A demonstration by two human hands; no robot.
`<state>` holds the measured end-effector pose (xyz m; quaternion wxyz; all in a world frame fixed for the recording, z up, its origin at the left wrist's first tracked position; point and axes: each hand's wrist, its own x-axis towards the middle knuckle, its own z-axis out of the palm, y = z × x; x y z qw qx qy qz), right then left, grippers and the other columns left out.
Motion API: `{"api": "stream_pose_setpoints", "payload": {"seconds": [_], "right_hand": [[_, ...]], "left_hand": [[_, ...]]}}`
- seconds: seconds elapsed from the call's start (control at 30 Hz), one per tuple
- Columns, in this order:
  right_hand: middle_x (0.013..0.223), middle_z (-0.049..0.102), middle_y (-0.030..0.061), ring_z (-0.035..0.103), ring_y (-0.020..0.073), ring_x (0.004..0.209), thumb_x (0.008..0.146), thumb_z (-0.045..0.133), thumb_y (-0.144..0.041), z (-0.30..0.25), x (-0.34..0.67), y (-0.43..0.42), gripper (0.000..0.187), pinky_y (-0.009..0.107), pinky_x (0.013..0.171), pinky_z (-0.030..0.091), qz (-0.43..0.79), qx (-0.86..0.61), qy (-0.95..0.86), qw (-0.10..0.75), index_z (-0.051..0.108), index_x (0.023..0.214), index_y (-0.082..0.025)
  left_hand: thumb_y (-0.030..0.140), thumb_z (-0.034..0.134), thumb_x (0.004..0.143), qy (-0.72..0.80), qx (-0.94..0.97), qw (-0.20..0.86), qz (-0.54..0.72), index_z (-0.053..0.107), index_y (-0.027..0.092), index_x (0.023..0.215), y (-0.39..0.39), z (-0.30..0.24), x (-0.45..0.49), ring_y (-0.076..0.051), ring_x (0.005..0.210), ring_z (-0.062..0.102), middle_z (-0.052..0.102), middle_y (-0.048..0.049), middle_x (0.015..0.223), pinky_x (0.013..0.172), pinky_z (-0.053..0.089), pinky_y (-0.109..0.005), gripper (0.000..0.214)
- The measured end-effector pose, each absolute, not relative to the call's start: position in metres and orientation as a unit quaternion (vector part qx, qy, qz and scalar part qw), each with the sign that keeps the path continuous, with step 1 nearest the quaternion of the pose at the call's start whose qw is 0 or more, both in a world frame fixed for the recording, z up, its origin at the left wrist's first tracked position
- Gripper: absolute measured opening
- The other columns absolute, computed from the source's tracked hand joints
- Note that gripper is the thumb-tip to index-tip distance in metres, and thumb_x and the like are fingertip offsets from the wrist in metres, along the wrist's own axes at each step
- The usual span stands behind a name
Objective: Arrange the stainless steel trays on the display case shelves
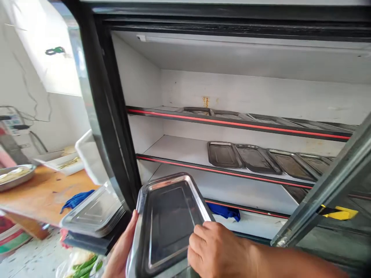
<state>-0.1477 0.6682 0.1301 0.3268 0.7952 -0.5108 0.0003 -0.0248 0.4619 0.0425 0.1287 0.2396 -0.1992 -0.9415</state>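
A shiny rectangular metal tray, possibly the top one of a stack, is held tilted in front of the cabinet. Along its left edge, my left hand grips it, with the fingers hidden underneath. My right hand is closed with curled fingers on the tray's right edge. Several similar trays lie in a row on the middle shelf, the nearest being a dark tray at the row's left end. More flat trays line the upper shelf.
At right a metal-framed glass door slants across the cabinet, with yellow-black tape. A blue cloth hangs at the lower shelf. To the left, stacked trays stand beside a wooden table. Green vegetables lie in a bag below.
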Motion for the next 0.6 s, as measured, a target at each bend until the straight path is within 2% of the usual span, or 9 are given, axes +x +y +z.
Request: {"api": "stream_pose_setpoints", "payload": {"seconds": [0.07, 0.23, 0.43, 0.6], "right_hand": [[0.065, 0.046, 0.0035, 0.039, 0.0161, 0.061, 0.090, 0.044, -0.013, 0.140, -0.148, 0.665, 0.022, 0.031, 0.053, 0.022, -0.018, 0.807, -0.485, 0.337, 0.052, 0.069, -0.016], [0.074, 0.051, 0.0053, 0.040, 0.0173, 0.069, 0.095, 0.040, -0.014, 0.171, -0.182, 0.634, 0.023, 0.032, 0.060, 0.028, -0.031, 0.789, -0.509, 0.344, 0.054, 0.077, -0.015], [0.083, 0.059, 0.0063, 0.050, 0.0175, 0.078, 0.098, 0.043, -0.015, 0.179, -0.263, 0.561, 0.023, 0.029, 0.064, 0.035, -0.063, 0.714, -0.612, 0.335, 0.059, 0.083, -0.013], [0.092, 0.063, 0.0085, 0.057, 0.0180, 0.088, 0.100, 0.041, -0.019, 0.172, -0.318, 0.511, 0.025, 0.028, 0.075, 0.042, -0.072, 0.638, -0.702, 0.308, 0.062, 0.090, -0.011]], "left_hand": [[0.038, 0.055, 0.092, -0.207, 0.259, 0.169, -0.928, 0.050, 0.011, 0.139, 0.464, 0.052, -0.024, -0.029, 0.092, 0.072, 0.075, -0.0128, 0.098, 0.090, 0.055, -0.042, 0.055], [0.039, 0.055, 0.092, -0.194, 0.283, 0.216, -0.914, 0.047, 0.012, 0.141, 0.462, 0.059, -0.016, -0.031, 0.095, 0.071, 0.074, -0.0154, 0.103, 0.089, 0.056, -0.045, 0.058], [0.044, 0.058, 0.088, -0.186, 0.280, 0.168, -0.927, 0.049, 0.007, 0.138, 0.455, 0.037, 0.000, -0.034, 0.093, 0.071, 0.074, -0.0180, 0.099, 0.087, 0.056, -0.049, 0.063], [0.047, 0.058, 0.088, -0.210, 0.271, 0.192, -0.920, 0.050, 0.008, 0.138, 0.451, 0.038, 0.014, -0.034, 0.095, 0.070, 0.074, -0.0174, 0.098, 0.085, 0.056, -0.049, 0.064]]}}
